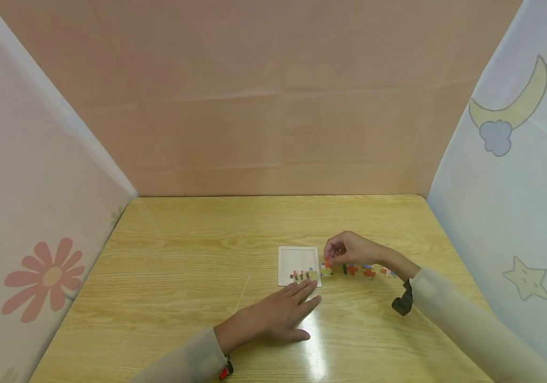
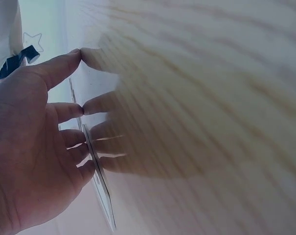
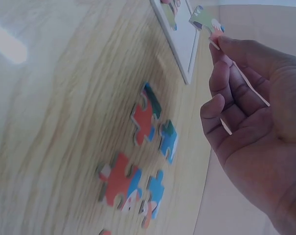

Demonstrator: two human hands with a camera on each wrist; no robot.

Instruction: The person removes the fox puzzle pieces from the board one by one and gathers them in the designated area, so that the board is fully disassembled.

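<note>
A square, pale puzzle tray point(image 1: 297, 260) lies on the table, with several joined jigsaw pieces point(image 1: 304, 275) along its lower edge. My left hand point(image 1: 285, 314) lies spread, its fingers touching the tray's near edge and the table; in the left wrist view the left hand point(image 2: 45, 142) has its fingertips down on the wood. Just right of the tray, my right hand point(image 1: 350, 249) pinches a jigsaw piece between thumb and forefinger. That green and orange jigsaw piece point(image 3: 204, 20) is held above the surface in the right wrist view, its lower corner hidden by the fingertips.
Loose jigsaw pieces, among them a red one point(image 3: 119, 183) and a blue one point(image 3: 168, 139), lie right of the tray, partly below the right hand. The wooden table point(image 1: 182, 255) is bounded by a plain back curtain point(image 1: 273, 106) and printed side curtains.
</note>
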